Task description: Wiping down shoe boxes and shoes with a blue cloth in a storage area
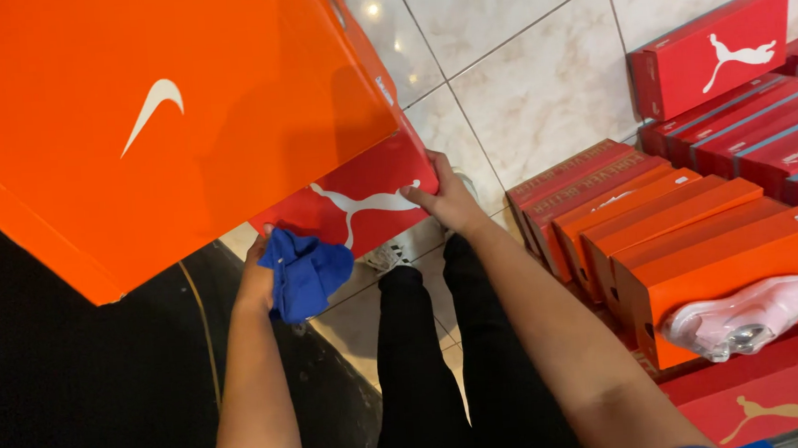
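- Head view: a person's left hand (258, 279) clutches a blue cloth (304, 273), fingers closed round it, under the lower edge of a red shoebox (360, 199).
- The right hand (449, 202) grips the red shoebox's right end, fingers curled on its edge.
- A large orange shoebox (148, 120) rests on top of the red one, above a tiled floor (538, 74).
- At right, a pink sneaker (747, 317) lies against stacked orange boxes (700, 240).

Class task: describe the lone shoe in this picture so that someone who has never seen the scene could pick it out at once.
Look at the stacks of shoe boxes on the tiled floor, right of the person's legs. Against the front orange box lies a pale pink sneaker on its side. It is the only unboxed shoe there.
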